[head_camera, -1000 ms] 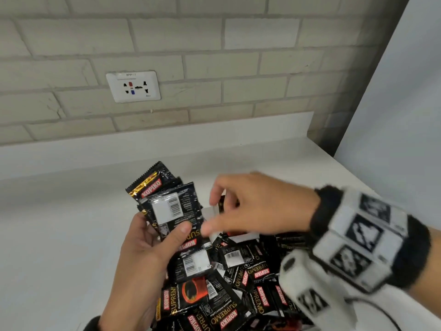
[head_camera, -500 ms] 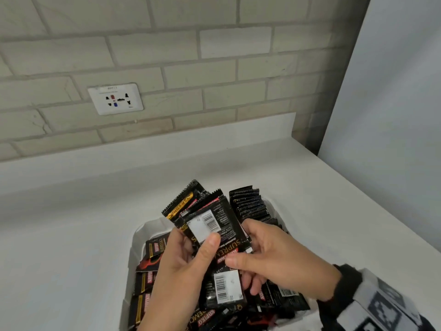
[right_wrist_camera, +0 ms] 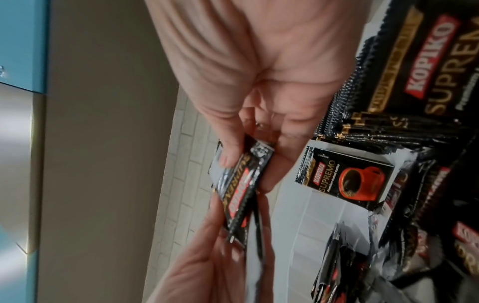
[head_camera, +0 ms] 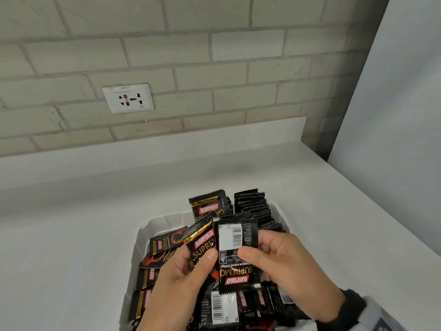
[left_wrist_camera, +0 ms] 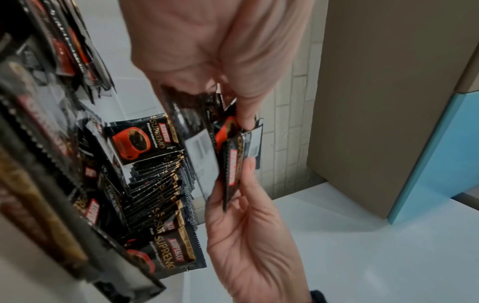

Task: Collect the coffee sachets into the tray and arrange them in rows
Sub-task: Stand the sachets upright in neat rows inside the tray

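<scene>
Above the white tray of loose black coffee sachets, your left hand grips a small sachet stack; your right hand pinches the front sachet (barcode up), possibly adding it. Upright rows fill the tray's far end.

Bare white counter lies open left of the tray; loose sachets crowd its inside.
</scene>
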